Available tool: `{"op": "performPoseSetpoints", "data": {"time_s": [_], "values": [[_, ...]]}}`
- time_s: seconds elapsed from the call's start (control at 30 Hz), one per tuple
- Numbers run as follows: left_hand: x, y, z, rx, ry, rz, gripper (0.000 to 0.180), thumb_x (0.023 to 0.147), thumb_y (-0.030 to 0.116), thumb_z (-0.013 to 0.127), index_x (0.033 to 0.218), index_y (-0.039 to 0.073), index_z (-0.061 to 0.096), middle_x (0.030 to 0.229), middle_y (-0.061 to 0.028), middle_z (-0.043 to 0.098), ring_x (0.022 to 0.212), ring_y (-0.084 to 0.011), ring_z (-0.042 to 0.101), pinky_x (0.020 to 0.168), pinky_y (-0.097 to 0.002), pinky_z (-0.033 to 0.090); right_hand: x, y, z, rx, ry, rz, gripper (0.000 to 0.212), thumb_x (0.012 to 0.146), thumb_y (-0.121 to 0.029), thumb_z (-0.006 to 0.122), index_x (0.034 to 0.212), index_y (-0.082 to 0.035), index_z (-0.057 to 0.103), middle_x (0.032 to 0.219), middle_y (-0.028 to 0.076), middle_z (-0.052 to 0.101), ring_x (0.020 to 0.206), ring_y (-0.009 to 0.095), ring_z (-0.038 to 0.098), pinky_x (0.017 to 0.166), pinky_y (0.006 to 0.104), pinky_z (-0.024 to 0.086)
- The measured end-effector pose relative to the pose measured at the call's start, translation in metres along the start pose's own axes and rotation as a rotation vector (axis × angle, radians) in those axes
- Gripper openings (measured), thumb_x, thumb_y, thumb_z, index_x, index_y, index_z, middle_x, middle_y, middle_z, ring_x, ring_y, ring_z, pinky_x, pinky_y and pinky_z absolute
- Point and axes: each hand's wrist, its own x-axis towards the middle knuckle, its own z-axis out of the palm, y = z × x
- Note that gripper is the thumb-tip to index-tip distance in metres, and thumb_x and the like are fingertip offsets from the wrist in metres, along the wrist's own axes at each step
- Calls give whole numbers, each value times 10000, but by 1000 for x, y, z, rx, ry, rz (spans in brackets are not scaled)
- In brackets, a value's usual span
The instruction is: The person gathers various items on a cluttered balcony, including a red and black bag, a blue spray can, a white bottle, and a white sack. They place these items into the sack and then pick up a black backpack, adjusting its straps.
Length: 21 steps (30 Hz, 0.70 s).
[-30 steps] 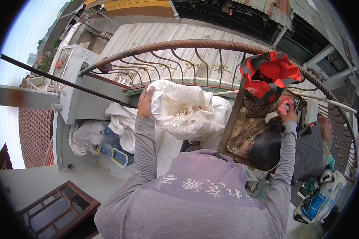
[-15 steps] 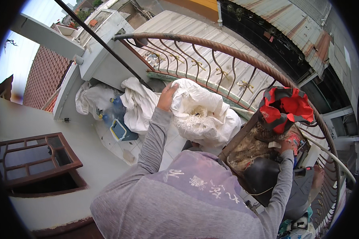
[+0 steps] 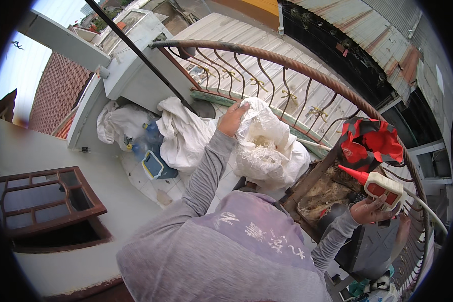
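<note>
A white woven sack (image 3: pixel 264 168) with a frayed, folded-down mouth stands in front of me. My left hand (image 3: pixel 231 119) is closed on its upper left rim, fingers over the edge. On the right, my right hand (image 3: pixel 370 209) is wrapped round a squeeze bottle (image 3: pixel 383 189), cream-coloured with a red label and a long red pointed nozzle. The bottle is held up and tilted, its nozzle pointing to the upper left. Below it lies a worn wooden worktop (image 3: pixel 307 199), partly hidden by my hand and arm.
A red and grey fabric bag (image 3: pixel 370 141) stands open beyond the worktop. A curved metal railing (image 3: pixel 317 83) runs along the far side. To the left are another white sack (image 3: pixel 183 136) and a blue container (image 3: pixel 161 166). A brown-framed window (image 3: pixel 45 201) juts out at lower left.
My right hand has come up off the worktop and toward me, and the squeeze bottle now shows in it. My left hand stays on the sack's rim. The view has shifted slightly.
</note>
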Motion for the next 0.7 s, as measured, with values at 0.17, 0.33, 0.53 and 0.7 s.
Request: {"op": "performPoseSetpoints", "data": {"time_s": [0.17, 0.33, 0.53, 0.7], "values": [[6, 32, 15, -91, -197, 5, 268, 1016, 182, 552, 1210, 3, 602, 1069, -86, 696, 912, -172, 697, 774, -313, 584, -198, 87, 103, -460, -1066, -103, 413, 943, -280, 638, 1313, -117, 557, 1537, 105, 394, 1410, 336, 368, 1065, 502, 416], [2, 40, -47, 52, -164, 61, 425, 1048, 253, 489, 1366, -28, 510, 1315, -162, 596, 1161, -251, 621, 972, -385, 525, -187, 88, 65, -878, -1404, 154, 480, 826, -385, 720, 1229, -149, 614, 1327, 61, 543, 1278, 324, 432, 1079, 540, 313], [-6, 35, -44, -41, -263, -25, 410, 1043, 222, 494, 1365, -32, 498, 1287, -173, 607, 1146, -277, 629, 961, -400, 538, -29, 114, -62, -1294, -888, 298, 346, 801, -322, 747, 1096, -150, 693, 1130, 101, 681, 1109, 311, 602, 986, 420, 483], [5, 20, -47, 119, -192, 46, 428, 1057, 236, 477, 1372, -52, 504, 1310, -158, 597, 1167, -228, 604, 985, -356, 499, 70, 171, -162, -1789, -1555, 396, 946, 657, -309, 883, 1469, -253, 401, 1546, 127, 390, 1434, 376, 352, 1097, 619, 363]]}}
